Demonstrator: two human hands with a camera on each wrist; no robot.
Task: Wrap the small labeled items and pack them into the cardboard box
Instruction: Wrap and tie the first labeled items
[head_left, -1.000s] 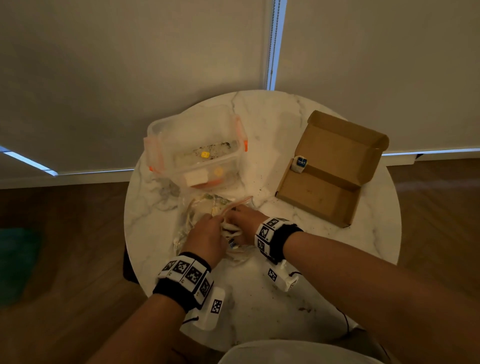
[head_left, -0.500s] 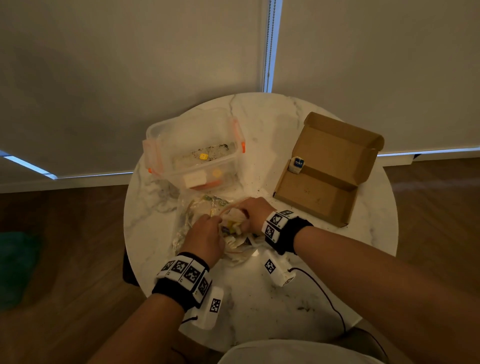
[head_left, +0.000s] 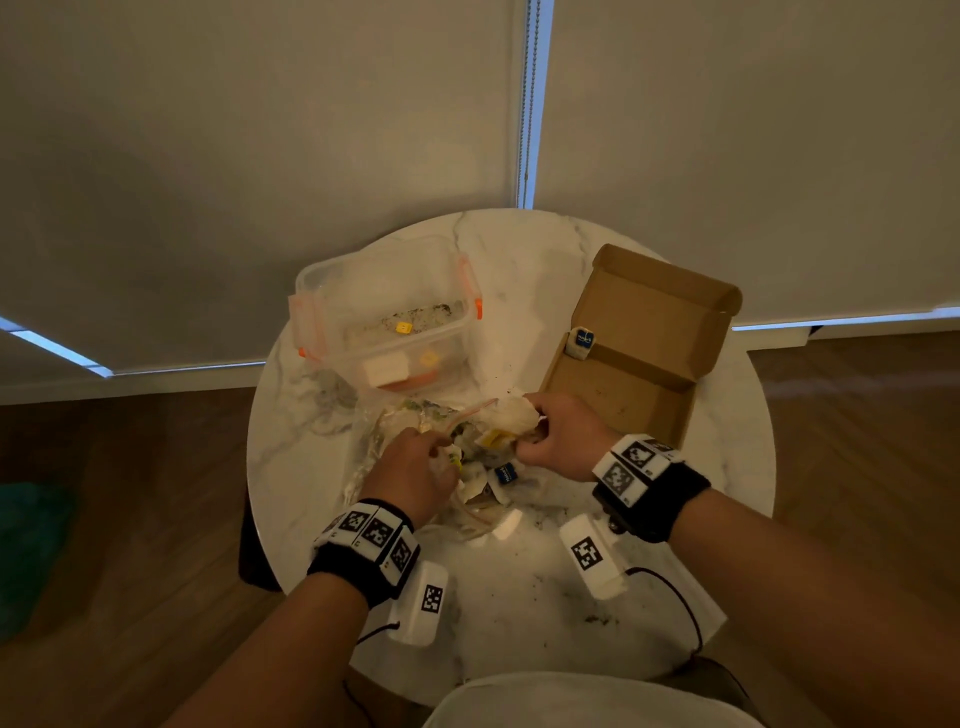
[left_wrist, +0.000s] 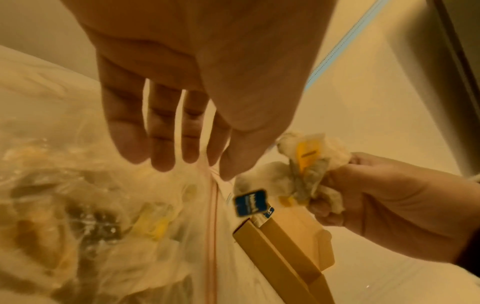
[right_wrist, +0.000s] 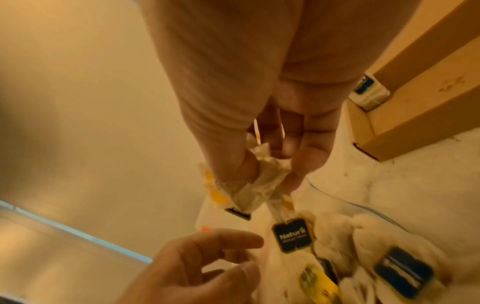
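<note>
**Inspector:** Now, hands first. What is each one doing?

**Assistant:** Right hand (left_wrist: 369, 197) is closed round a bunch of tea bags (left_wrist: 309, 164), soft crumpled paper with a yellow tag showing, lifted clear above the clear plastic bag (left_wrist: 109, 216). A dark blue tag (right_wrist: 292, 234) dangles below it on a thread. Left hand (left_wrist: 182, 92) has its fingers straight and spread over the bag's mouth, gripping nothing that I can see in its wrist view. In the head view it looks half curled at the bag's edge, so I rate that loose contact at most.

**Inspector:** Location of the goods?

**Assistant:** Most tea bags remain in the plastic bag on the marble table (head_left: 519, 597), in front of the person. The cardboard box (head_left: 639, 358) lies open to the right, lid up, with one labelled item (head_left: 581, 340) at its left corner. A clear tub with orange clips (head_left: 384, 312) stands behind the bag.

**Inspector:** Handling assessment?

**Assistant:** My judgement: very light, limp and easily torn. The threads look tangled, so pulling one tag would likely drag its neighbours. Best to hold the paper body itself, gently, and free a single bag with the other hand, steadying the slippery plastic bag meanwhile.

**Inspector:** Progress?

**Assistant:** Early, by my estimate. The box is nearly bare.
</note>
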